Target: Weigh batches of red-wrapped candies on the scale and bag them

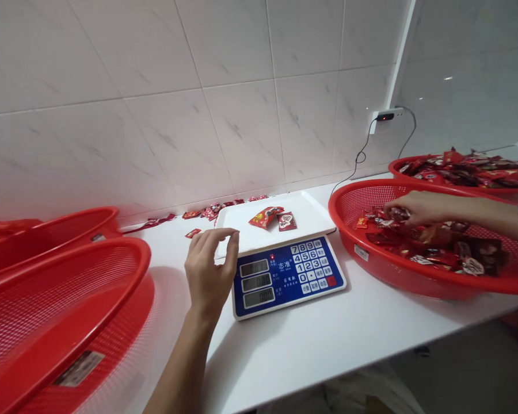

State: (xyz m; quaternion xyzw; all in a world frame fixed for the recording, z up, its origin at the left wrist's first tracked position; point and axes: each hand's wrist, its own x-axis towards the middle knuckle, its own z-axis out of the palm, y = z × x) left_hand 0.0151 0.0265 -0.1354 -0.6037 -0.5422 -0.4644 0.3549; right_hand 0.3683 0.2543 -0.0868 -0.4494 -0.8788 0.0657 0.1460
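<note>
My left hand (209, 267) hangs just left of a digital scale (287, 276) with a blue keypad face, its fingertips pinched together near the edge of the scale's white tray (315, 213). Nothing shows between those fingers. Two red wrapped candy packets (265, 217) lie on the tray. My right hand (418, 208) reaches into a red mesh basket (349, 241), its fingers down among a heap of red and dark candy packets (435, 244). Whether those fingers grip a packet is hidden.
Two more red baskets (142, 253) stand at the left, and a further one (414, 164) holding packets stands at the back right. Loose packets (216, 209) lie along the tiled wall. A cable runs from a wall socket (386, 117) down to the white counter (311, 351).
</note>
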